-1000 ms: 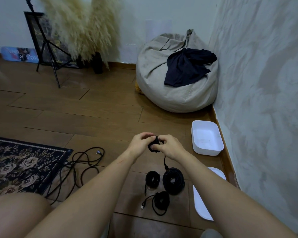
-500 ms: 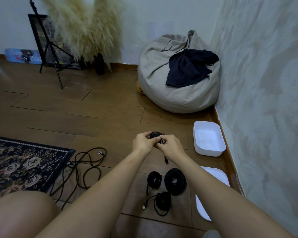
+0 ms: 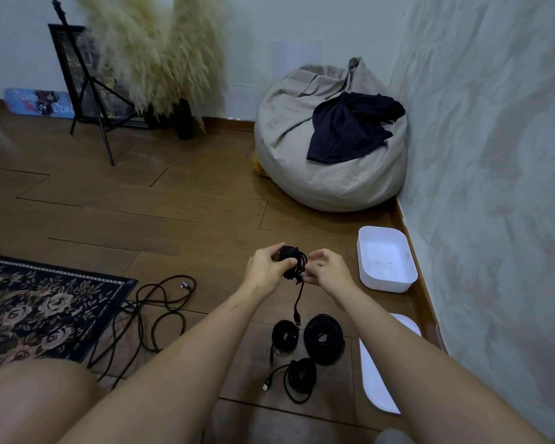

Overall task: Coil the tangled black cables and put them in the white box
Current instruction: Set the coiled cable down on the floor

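Well left of the grip, a loose cable (image 3: 161, 302) lies tangled beside the rug (image 3: 45, 302), not yet coiled. The left hand (image 3: 265, 267) grips a coil (image 3: 291, 259). The right hand (image 3: 329, 272) pinches its strands, and a tail hangs below. The step looks like tying off. Next, tuck the tail and carry the coil right to the box (image 3: 388, 285). It stands near, open-topped against the wall, with bare floor between.

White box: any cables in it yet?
Empty: the white box shows only its bare bottom. Three coils lie on the floor; the left hand and right hand hold a fourth coil.
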The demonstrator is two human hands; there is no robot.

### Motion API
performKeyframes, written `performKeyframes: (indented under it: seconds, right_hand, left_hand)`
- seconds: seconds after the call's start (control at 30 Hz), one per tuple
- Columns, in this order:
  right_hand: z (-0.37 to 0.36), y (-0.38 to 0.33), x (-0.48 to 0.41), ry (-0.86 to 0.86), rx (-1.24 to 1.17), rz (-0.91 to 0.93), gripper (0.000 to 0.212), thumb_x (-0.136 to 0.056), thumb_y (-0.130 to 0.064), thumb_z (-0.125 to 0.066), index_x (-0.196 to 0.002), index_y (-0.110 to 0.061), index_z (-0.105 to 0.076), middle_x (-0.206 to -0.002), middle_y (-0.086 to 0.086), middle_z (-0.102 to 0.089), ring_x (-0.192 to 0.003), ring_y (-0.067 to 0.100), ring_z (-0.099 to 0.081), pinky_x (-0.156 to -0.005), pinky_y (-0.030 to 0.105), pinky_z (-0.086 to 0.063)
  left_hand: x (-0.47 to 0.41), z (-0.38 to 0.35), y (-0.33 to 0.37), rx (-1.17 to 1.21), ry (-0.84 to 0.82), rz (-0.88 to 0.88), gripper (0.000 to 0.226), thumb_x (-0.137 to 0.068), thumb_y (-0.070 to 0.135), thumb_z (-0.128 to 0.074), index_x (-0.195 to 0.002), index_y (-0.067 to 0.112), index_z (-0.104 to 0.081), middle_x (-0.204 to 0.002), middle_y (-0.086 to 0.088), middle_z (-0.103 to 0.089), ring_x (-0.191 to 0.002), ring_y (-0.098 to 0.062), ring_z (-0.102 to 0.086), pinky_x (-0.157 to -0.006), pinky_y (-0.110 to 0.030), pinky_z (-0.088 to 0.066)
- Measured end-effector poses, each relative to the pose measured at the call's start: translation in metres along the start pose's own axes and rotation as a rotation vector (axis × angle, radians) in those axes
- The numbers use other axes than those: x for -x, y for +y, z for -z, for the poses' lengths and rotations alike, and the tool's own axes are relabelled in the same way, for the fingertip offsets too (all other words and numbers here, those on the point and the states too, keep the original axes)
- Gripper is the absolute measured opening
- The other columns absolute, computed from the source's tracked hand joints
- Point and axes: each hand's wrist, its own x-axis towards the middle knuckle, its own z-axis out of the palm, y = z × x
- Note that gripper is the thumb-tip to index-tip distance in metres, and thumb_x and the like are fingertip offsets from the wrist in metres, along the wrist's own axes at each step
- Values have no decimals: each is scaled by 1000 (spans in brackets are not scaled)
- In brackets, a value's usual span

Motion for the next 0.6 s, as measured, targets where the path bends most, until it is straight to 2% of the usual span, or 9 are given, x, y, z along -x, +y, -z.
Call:
performKeyframes:
  seconds: [0.07,0.13,0.27,0.33,0.43,0.5,0.6]
  right_hand:
    - [3,1,-3,-32,-37,-66,19,-99,-2,-60,-118,-5,-63,-102,17,-72,-81,23,-73,-83,35,-63]
    - [7,1,-1,-83,-46,-113,22,-101,-6,-60,-122,-2,-63,-98,15,-71,-71,17,-65,-74,30,-61]
    - [8,2,8,-209,20,-211,20,-103,-12,-57,-117,1,-65,-89,13,-70,-62,13,-55,-58,23,-49]
    - [8,3,11,-266,43,-242,16,-102,-12,-60,-111,0,-65,-89,13,-71,-62,13,-55,-58,24,-49]
    - [5,2,11,-312,19,-273,14,-97,0,-63,-110,-3,-61,-93,13,-69,-66,15,-63,-67,29,-58]
    - [3,0,9,-254,-38,-266,16,-95,7,-61,-108,-3,-61,-97,13,-66,-75,21,-68,-73,32,-62]
    - [2,-7,5,-120,-119,-239,12,-96,6,-62,-99,-5,-62,-105,17,-65,-78,26,-72,-71,32,-64]
  left_hand:
    - [1,-1,0,-22,-4,-17,60,-91,29,-75,-147,18,-56,-132,-6,-67,-123,-19,-61,-105,-30,-48]
    - [2,-1,1,-38,6,-25,59,-92,30,-75,-147,19,-56,-134,-6,-67,-123,-18,-61,-105,-29,-47]
    - [1,0,4,-37,31,-30,59,-94,27,-74,-149,19,-53,-137,-6,-65,-124,-16,-60,-100,-22,-44]
    - [2,-1,5,-60,48,-28,59,-95,26,-73,-150,18,-52,-139,-6,-64,-126,-17,-59,-101,-22,-44]
    - [3,-2,-1,-121,79,-25,58,-95,29,-72,-149,22,-52,-139,-5,-64,-127,-17,-60,-102,-27,-45]
    - [3,-1,-6,-170,85,-27,58,-95,32,-72,-149,25,-53,-136,-5,-66,-125,-18,-60,-98,-26,-45]
    - [6,0,-12,-242,75,-7,58,-95,33,-72,-149,28,-52,-131,-5,-69,-122,-18,-62,-92,-24,-43]
